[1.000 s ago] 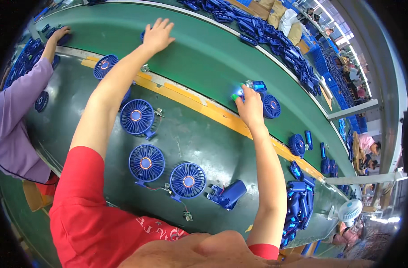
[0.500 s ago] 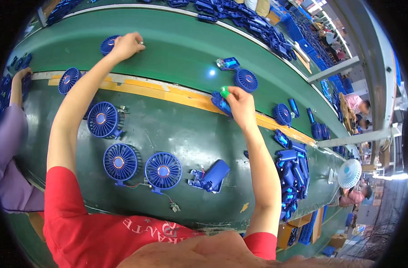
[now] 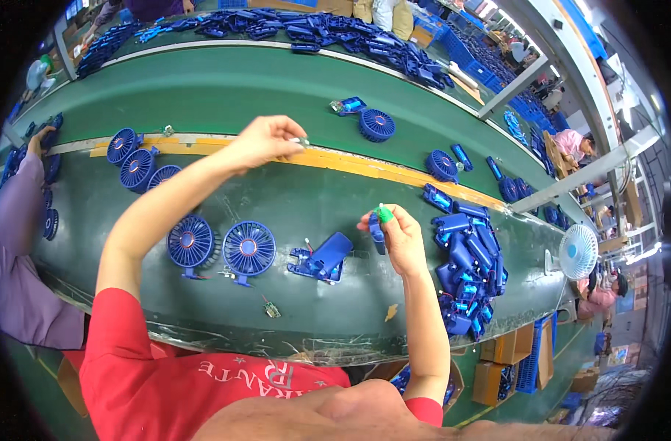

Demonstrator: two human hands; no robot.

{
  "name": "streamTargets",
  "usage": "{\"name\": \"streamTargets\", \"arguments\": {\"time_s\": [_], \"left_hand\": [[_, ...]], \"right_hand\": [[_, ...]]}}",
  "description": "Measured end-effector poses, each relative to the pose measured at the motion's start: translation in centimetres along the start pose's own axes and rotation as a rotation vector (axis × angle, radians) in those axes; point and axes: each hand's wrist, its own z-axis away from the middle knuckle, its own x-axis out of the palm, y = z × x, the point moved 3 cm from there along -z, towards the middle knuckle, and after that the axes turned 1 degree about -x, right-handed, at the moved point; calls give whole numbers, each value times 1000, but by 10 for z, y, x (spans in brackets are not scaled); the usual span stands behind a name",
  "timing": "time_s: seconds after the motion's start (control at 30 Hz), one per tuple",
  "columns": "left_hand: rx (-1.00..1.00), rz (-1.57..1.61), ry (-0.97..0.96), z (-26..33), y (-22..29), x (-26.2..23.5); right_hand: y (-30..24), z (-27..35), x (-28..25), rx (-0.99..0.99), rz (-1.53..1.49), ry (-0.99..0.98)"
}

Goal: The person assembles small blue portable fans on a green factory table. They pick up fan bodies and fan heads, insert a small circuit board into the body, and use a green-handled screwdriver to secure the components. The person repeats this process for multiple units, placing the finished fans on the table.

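Above the yellow-taped belt edge, my left hand (image 3: 268, 142) pinches a small circuit board (image 3: 300, 141). My right hand (image 3: 401, 239), with a green cover on one fingertip, grips a blue fan handle (image 3: 376, 234) over the bench. A round blue fan head (image 3: 249, 248) and another fan head (image 3: 190, 241) lie on the bench between my arms. Right of them sits a blue handle casing (image 3: 328, 256), opened up; a loose circuit board (image 3: 271, 309) is nearer to me. Beyond my left forearm is a cluster of fan heads (image 3: 138, 170), one partly covered by the arm.
A heap of blue handle parts (image 3: 468, 264) lies to the right on the bench. The green belt (image 3: 225, 88) carries a fan head (image 3: 377, 125) and other parts. At the far left another person's purple sleeve (image 3: 19, 213) reaches in. A white fan (image 3: 578, 250) stands right.
My left hand has come right and nearer from over the belt, still pinching a small part. My right hand has drawn the blue handle from the belt edge toward me. The view has shifted.
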Motion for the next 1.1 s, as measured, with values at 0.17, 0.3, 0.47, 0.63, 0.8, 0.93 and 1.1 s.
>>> {"name": "streamTargets", "arguments": {"time_s": [0.17, 0.3, 0.47, 0.63, 0.8, 0.93, 1.1], "left_hand": [[-35, 74, -219, 24, 11, 60], [-54, 145, -360, 43, 21, 93], [-80, 144, -475, 60, 30, 120], [-128, 210, -503, 68, 30, 127], [-181, 274, -535, 73, 24, 125], [-223, 377, -551, 75, 19, 126], [-183, 339, -541, 75, 16, 121]], "right_hand": [[-7, 19, 8, -125, 297, -31], [-14, 35, 17, -187, 322, -42], [-22, 49, 17, -181, 335, -80], [-24, 56, 16, -180, 337, -138], [-34, 58, 21, -176, 337, -250], [-39, 54, 24, -148, 394, -317], [-35, 48, 30, -115, 429, -333]]}}
